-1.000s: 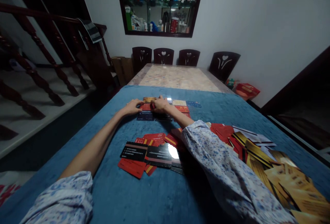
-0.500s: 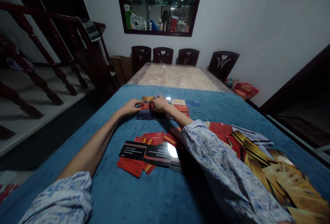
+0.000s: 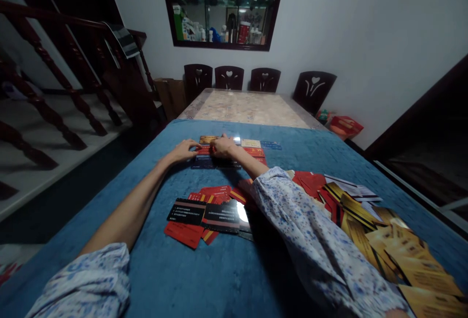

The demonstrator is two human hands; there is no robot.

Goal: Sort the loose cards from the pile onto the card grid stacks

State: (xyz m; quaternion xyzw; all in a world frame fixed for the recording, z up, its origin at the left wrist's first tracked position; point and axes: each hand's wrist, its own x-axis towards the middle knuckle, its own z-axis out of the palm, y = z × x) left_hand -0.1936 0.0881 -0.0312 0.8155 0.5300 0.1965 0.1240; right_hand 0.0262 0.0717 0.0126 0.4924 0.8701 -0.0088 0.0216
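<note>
Both hands are at a grid of flat cards on the far part of the blue cloth. My left hand rests at the grid's left edge, fingers apart and slightly curved, fingertips touching the end of a red card. My right hand bends over the same card, its fingers drawn together at the card's right part; the fingertips are partly hidden. Behind the red card lies a gold card, and in front of it a dark blue card. To the right are a cream card, a blue card and red cards.
Nearer me, black cards overlap red cards in a loose pile. At the right, under and beyond my right sleeve, spread many gold cards and red ones. Chairs stand beyond the table's bare far end.
The whole view has shifted slightly. Both hands stay almost in place at the red card, and the cards lie as before.
</note>
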